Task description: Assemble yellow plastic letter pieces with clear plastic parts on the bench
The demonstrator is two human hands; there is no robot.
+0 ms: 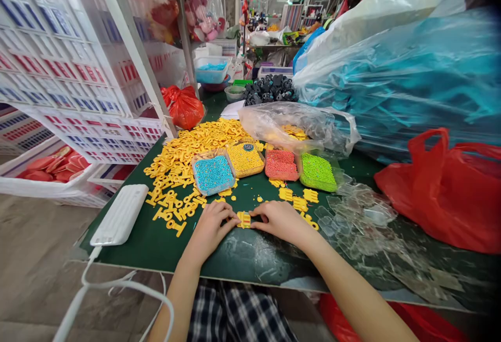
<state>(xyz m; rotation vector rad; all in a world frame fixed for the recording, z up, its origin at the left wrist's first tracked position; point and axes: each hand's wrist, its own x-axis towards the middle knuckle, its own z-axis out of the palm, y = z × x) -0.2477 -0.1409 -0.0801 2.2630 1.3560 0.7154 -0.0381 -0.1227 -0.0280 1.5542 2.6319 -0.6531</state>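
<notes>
- Yellow plastic piece point(243, 220), small and flat, is held down on the green table mat point(156, 248) near the front edge, between both hands.
- It is pinched from its left side by the fingertips of the left hand point(211, 227), closed narrowly on it.
- It is pinched from its right side by the right hand point(278, 220), fingers likewise closed on its edge.
- The piece is judged to be light, stiff and somewhat slippery; it is probably best gripped by its outer edges, as a thing so small could easily be flicked away.
- Just behind the hands, four shallow trays of tiny beads are set in a row: blue beads point(213, 174), yellow beads point(245, 157), red beads point(281, 164) and green beads point(317, 172).
- A heap of loose yellow plastic parts point(188, 151) is spread to the left of the trays.
- Clear plastic covers point(360, 216) are scattered to the right.
- A white power bank point(120, 214) with a cable is laid at the left.
- No brand, label or legible writing can be made out.
</notes>
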